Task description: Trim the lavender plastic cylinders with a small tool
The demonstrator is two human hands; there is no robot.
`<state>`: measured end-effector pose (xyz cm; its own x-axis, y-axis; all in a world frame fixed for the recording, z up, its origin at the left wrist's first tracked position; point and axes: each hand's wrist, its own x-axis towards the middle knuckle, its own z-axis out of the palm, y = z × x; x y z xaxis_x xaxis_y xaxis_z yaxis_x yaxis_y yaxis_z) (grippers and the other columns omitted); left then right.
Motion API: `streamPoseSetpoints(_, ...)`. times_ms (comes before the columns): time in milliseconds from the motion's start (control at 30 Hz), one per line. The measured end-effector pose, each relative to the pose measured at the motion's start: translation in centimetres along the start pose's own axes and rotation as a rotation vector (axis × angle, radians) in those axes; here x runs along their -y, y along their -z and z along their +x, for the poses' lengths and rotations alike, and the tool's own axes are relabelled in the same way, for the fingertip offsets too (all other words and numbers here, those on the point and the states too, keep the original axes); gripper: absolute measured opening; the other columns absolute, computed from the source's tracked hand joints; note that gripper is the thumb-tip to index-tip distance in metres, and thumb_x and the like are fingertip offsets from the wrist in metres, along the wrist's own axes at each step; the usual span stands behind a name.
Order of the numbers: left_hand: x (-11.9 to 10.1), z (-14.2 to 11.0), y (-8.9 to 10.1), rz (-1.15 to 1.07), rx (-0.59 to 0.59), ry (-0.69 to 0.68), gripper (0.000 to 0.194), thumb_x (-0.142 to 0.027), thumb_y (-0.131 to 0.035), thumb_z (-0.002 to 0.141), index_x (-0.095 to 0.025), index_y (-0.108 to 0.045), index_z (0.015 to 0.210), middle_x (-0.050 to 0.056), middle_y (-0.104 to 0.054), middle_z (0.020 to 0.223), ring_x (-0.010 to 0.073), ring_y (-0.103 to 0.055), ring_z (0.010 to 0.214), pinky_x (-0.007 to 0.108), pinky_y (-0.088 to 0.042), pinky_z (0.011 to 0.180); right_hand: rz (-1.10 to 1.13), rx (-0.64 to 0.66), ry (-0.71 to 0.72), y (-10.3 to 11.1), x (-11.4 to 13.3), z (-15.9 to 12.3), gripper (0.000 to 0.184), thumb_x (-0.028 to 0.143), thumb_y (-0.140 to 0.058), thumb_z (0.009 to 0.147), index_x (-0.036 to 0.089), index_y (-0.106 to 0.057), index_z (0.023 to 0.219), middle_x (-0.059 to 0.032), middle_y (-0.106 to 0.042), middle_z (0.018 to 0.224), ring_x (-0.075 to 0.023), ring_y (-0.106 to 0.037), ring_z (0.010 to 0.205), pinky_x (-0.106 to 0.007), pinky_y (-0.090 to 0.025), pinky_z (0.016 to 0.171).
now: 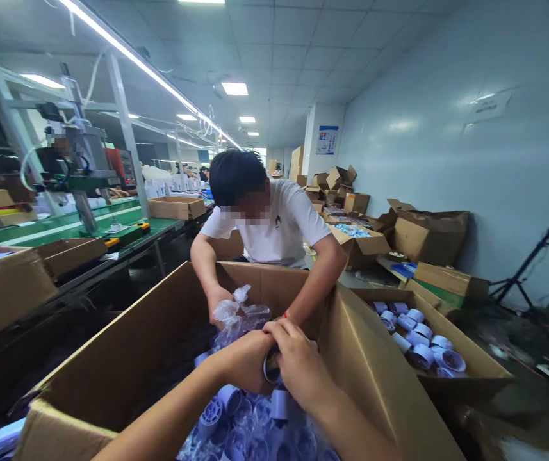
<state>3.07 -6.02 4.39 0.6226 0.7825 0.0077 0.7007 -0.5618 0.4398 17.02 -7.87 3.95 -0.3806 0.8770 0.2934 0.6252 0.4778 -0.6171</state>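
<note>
Both my hands meet over a large open cardboard box full of small white-and-blue plastic cylinders in clear bags. My left hand and my right hand are closed together around one round cylinder part, of which only a dark end shows between them. Across the box a person in a white T-shirt leans in. That person's hand grips a crumpled clear plastic bag.
A second open box of the same white parts stands to the right. More cardboard boxes pile along the right wall. A green workbench with a machine runs along the left. A black tripod stands at far right.
</note>
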Motion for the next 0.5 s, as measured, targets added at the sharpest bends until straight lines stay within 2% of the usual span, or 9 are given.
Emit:
streamPoseSetpoints(67, -0.1, -0.2, 0.0, -0.008, 0.034, 0.014, 0.043, -0.014, -0.066, 0.047, -0.015, -0.057, 0.089, 0.0, -0.061, 0.082, 0.0168, -0.056, 0.071, 0.025, -0.048, 0.063, 0.006, 0.034, -0.005, -0.1, -0.2, -0.1, 0.057, -0.006, -0.037, 0.069, 0.025, -0.06, 0.11, -0.0061, -0.059, 0.109, -0.0199, -0.054, 0.108, -0.032, -0.041, 0.092)
streamPoseSetpoints(200, -0.1, -0.4, -0.6, -0.034, 0.053, 0.024, 0.048, -0.009, -0.062, 0.043, -0.015, -0.055, 0.091, 0.0, -0.06, 0.085, 0.0161, -0.053, 0.073, 0.025, -0.048, 0.066, 0.035, 0.063, -0.045, -0.8, -1.0, -0.1, 0.054, -0.003, -0.043, 0.07, 0.024, -0.058, 0.114, -0.0065, -0.057, 0.112, -0.0194, -0.054, 0.109, -0.029, -0.041, 0.093)
streamPoseSetpoints(367, 0.6, -0.6, -2.1, -0.046, -0.022, 0.047, 0.049, -0.009, -0.053, 0.046, -0.015, -0.054, 0.094, 0.001, -0.062, 0.085, 0.0159, -0.055, 0.073, 0.025, -0.048, 0.065, 0.069, 0.046, -0.056, -2.1, -1.7, -0.1, 0.05, 0.001, -0.048, 0.071, 0.025, -0.06, 0.113, -0.0069, -0.057, 0.109, -0.0217, -0.053, 0.11, -0.031, -0.041, 0.095)
streamPoseSetpoints(500, 2.1, -0.3, -2.7, -0.106, -0.095, -0.015, 0.062, -0.009, -0.049, 0.046, -0.017, -0.054, 0.107, 0.003, -0.066, 0.095, 0.0188, -0.059, 0.084, 0.028, -0.051, 0.078, 0.159, 0.044, -0.076, -1.8, -2.1, 0.2, 0.06, 0.001, -0.056, 0.063, 0.025, -0.058, 0.117, -0.0081, -0.055, 0.118, -0.0221, -0.054, 0.113, -0.03, -0.042, 0.096)
